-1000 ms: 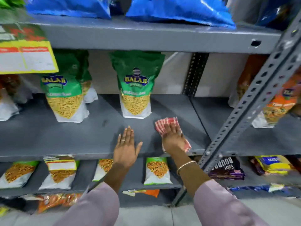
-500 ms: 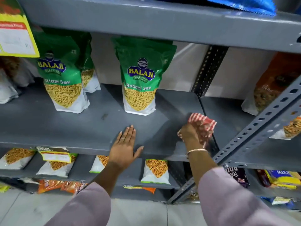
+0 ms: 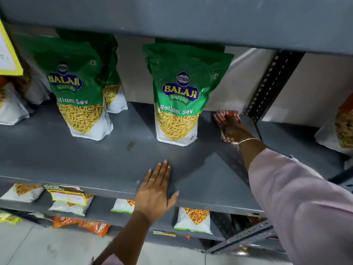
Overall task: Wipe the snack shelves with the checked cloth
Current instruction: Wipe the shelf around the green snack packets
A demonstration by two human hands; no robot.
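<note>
My right hand point(image 3: 232, 127) pressed the checked cloth point(image 3: 225, 115) into the middle shelf's point(image 3: 76, 159) far right corner; my left hand point(image 3: 155, 192) lay flat, empty. Most shelving remained unwiped.

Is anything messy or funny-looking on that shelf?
One thing: a small dark scuff or bit of dirt sits on the bare grey shelf, between the two front Ratlami Sev bags. Both bags stand upright and nothing looks spilled. The checked cloth is far off in the back right corner.
</note>
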